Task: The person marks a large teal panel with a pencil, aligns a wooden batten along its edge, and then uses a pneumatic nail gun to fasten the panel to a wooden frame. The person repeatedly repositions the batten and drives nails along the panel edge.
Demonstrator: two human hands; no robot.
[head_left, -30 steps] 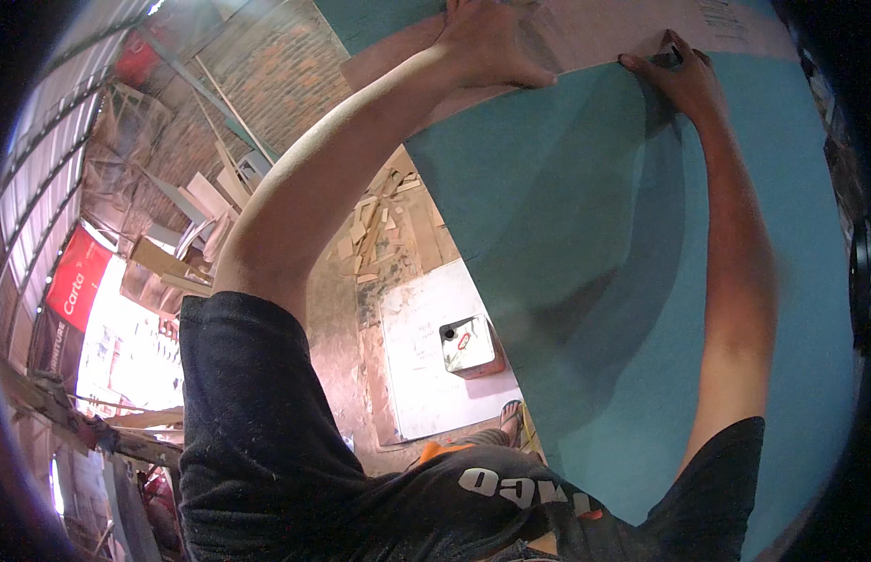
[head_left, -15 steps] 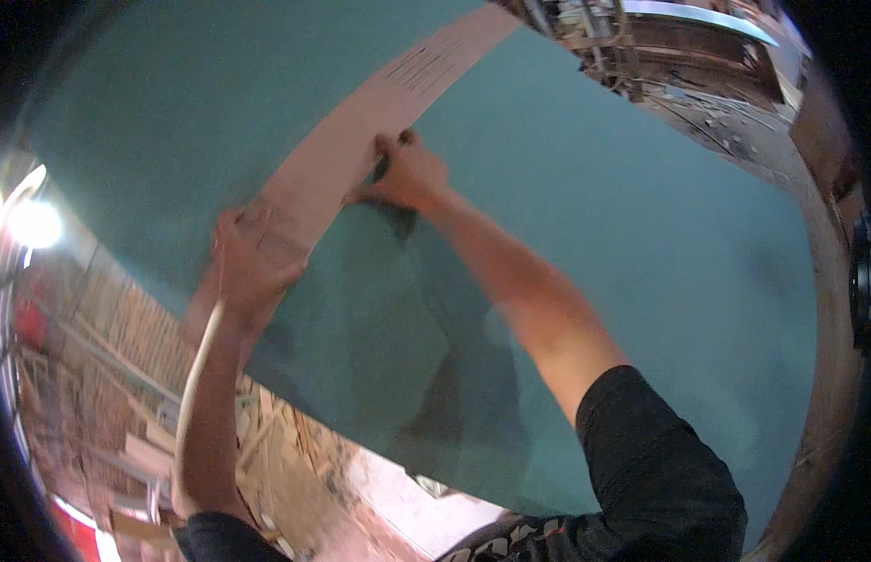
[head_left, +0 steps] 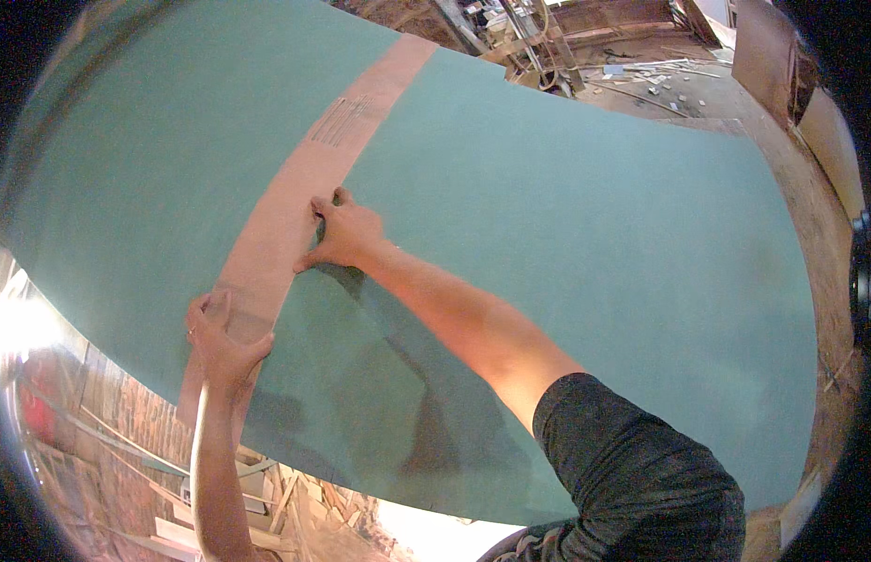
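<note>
A long, flat pinkish-brown strip (head_left: 281, 201) lies slantwise across a large green sheet (head_left: 566, 215). Several thin dark parallel lines mark the strip towards its far end. My left hand (head_left: 224, 342) grips the strip across its width near the close end, fingers at the left edge and thumb at the right. Farther up, my right hand (head_left: 349, 232) touches the strip's right edge with its fingertips and thumb, which are spread with a gap between them. Shadows of my arm fall on the green sheet.
Wood offcuts (head_left: 309, 501) lie on the floor below the sheet's near edge. Scraps (head_left: 655, 82) and a metal-framed machine (head_left: 538, 47) are beyond the far edge. A brown panel (head_left: 771, 61) leans at the far right. A bright light (head_left: 23, 323) shines at the left.
My view has shifted, so the strip and both hands appear lower and further left. Both hands remain on the strip, at about the same places along it.
</note>
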